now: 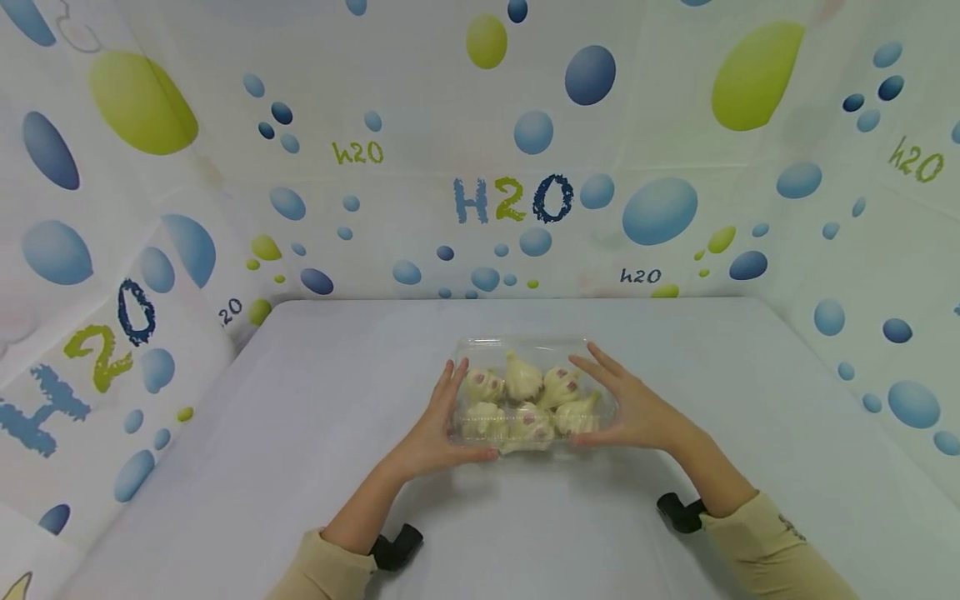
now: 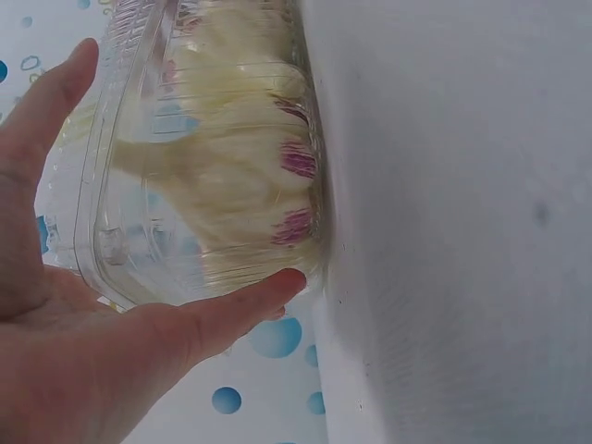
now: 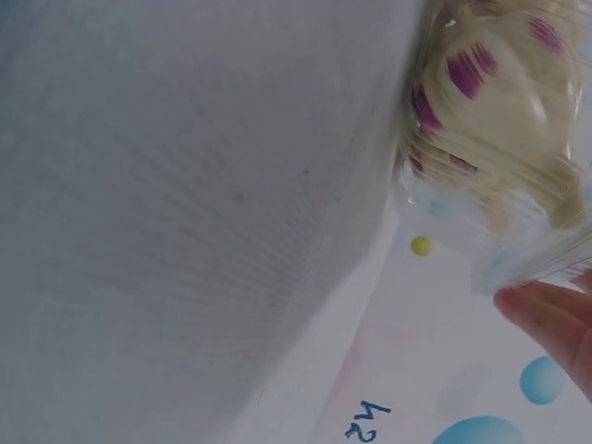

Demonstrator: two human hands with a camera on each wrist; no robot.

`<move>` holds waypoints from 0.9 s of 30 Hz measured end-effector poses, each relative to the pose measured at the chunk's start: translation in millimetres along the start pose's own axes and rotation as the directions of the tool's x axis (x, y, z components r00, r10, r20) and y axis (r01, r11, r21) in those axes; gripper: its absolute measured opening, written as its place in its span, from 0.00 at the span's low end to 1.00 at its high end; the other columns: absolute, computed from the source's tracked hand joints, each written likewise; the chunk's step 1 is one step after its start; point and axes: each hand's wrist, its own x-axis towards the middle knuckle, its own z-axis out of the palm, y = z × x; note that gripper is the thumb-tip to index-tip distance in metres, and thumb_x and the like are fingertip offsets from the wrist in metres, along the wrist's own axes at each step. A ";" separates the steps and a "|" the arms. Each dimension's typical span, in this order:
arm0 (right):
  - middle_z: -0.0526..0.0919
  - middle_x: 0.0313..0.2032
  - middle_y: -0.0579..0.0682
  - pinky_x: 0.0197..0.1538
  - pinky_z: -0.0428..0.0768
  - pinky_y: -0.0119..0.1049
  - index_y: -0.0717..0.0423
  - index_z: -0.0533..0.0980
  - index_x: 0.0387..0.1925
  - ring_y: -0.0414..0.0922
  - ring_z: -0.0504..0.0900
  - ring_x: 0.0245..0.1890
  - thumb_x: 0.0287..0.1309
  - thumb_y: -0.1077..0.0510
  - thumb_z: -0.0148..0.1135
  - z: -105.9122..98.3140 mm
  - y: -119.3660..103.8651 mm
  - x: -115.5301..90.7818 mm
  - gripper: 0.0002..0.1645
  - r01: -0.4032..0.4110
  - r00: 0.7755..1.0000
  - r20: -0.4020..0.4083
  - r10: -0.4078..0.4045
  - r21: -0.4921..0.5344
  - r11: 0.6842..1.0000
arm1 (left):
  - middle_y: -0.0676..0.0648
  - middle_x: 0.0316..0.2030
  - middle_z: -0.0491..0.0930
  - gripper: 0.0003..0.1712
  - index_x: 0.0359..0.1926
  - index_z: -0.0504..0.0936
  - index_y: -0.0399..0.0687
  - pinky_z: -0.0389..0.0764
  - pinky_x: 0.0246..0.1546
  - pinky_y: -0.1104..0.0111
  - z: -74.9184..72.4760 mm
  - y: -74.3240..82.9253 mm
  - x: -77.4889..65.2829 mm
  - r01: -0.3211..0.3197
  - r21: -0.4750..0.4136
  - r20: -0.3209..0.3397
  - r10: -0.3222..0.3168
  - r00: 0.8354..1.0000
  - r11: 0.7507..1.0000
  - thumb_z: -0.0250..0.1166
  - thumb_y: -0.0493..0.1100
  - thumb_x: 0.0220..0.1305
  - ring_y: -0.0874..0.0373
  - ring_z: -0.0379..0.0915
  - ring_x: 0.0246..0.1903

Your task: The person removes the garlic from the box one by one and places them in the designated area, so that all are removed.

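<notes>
A clear plastic clamshell container with several whole garlic bulbs in it is held between my two hands. My left hand grips its left end, thumb along the near side and fingers toward the far side. At the opposite end, my right hand holds it the same way. Purple streaks on the pale bulbs show through the plastic in the left wrist view, beside the left hand. Only the fingertips of the right hand appear in the right wrist view, touching the container's edge.
A white-covered table lies under the container. Behind and at both sides hangs a white cloth printed with blue and green drops and "H2O" lettering. Black devices sit at both wrists.
</notes>
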 end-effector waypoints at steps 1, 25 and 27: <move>0.41 0.70 0.57 0.52 0.62 0.67 0.41 0.52 0.69 0.63 0.48 0.66 0.32 0.32 0.71 0.3 0.1 0.1 0.62 0.002 1.000 0.002 -0.002 0.001 1.000 | 0.43 0.69 0.22 0.69 0.71 0.32 0.61 0.53 0.55 0.37 0.7 -0.4 0.8 -0.003 -0.007 -0.002 0.003 1.000 1.000 0.76 0.46 0.42 0.41 0.23 0.67; 0.44 0.69 0.60 0.52 0.66 0.62 0.51 0.58 0.66 0.63 0.51 0.65 0.31 0.36 0.74 0.7 -1.4 0.7 0.60 0.078 0.997 0.001 -0.078 -0.031 0.996 | 0.45 0.70 0.27 0.65 0.72 0.38 0.61 0.54 0.57 0.40 3.9 1.8 -1.2 -0.024 -0.021 -0.058 0.023 0.998 0.999 0.75 0.48 0.42 0.43 0.28 0.68; 0.44 0.69 0.60 0.53 0.66 0.62 0.51 0.59 0.66 0.62 0.51 0.65 0.32 0.37 0.74 0.8 -1.2 0.9 0.59 0.078 0.997 -0.003 -0.078 -0.033 0.996 | 0.44 0.70 0.27 0.64 0.71 0.39 0.62 0.58 0.55 0.41 3.7 1.8 -1.6 -0.027 -0.030 -0.056 0.025 0.998 0.999 0.75 0.47 0.42 0.42 0.29 0.68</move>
